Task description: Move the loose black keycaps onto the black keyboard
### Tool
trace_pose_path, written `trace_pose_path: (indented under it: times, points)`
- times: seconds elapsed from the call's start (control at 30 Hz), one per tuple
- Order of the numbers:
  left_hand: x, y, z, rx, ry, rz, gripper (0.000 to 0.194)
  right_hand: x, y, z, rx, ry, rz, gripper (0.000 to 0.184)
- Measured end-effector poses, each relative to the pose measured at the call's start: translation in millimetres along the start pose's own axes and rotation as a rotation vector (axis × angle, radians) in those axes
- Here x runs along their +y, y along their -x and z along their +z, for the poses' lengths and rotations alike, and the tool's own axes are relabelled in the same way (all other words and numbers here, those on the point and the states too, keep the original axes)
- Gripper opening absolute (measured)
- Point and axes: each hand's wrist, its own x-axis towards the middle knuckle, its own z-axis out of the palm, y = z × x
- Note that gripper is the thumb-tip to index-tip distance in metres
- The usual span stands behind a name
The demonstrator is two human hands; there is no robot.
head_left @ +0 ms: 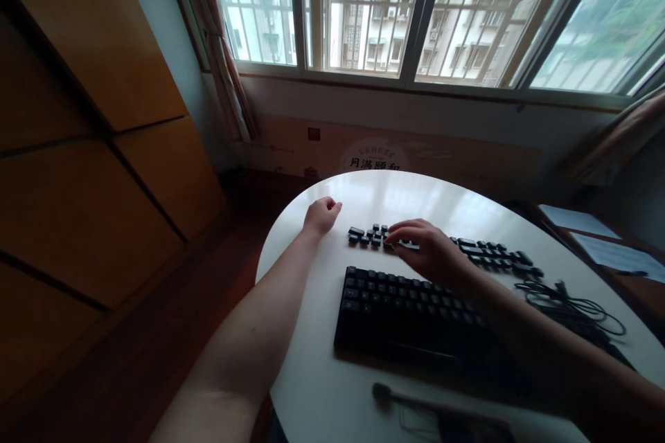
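My left hand (321, 213) rests closed at the far left of the white round table, and what it holds, if anything, is hidden. Over a row of loose black keycaps (364, 238) reaches my right hand (426, 243), its fingers stretched out and apart from the thumb. Its fingertips are at the keycaps; a firm grip on one does not show. Closer to me lies a black keyboard (400, 297), with keycaps on its upper rows and a dark lower part without visible keycaps. My right forearm hides the keyboard's right side.
More loose keycaps (499, 255) lie right of my right hand. A coiled black cable (576, 308) sits at the table's right. Near the front edge is a dark brush-like tool (383, 393). Papers (613, 255) lie on a brown surface beyond the white table (306, 360).
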Motion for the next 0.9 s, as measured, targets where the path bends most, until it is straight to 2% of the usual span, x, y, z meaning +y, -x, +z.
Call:
trace_pose_path:
  times: [0.13,0.3,0.43,0.63,0.8,0.9]
  points:
    - [1,0,-1.5,-0.002,0.005,-0.01,0.028,43,-47,3,-0.134,0.061,0.218,0.018]
    - [2,0,-2.1,-0.01,-0.008,-0.016,0.027,74,-84,22,-0.268,0.062,0.333,0.011]
    - [1,-1,-1.0,-0.026,-0.019,-0.018,0.027,79,-95,31,-0.326,0.029,0.349,0.013]
    - [1,-1,0.6,-0.036,-0.029,-0.02,0.026,83,-93,38,-0.365,-0.011,0.333,0.012]
    - [1,-2,1.2,-0.046,-0.036,-0.018,0.026,84,-95,45,-0.31,-0.019,0.325,0.012]
    - [1,-2,1.4,-0.04,-0.036,-0.019,0.026,77,-96,40,-0.25,-0.039,0.309,0.014]
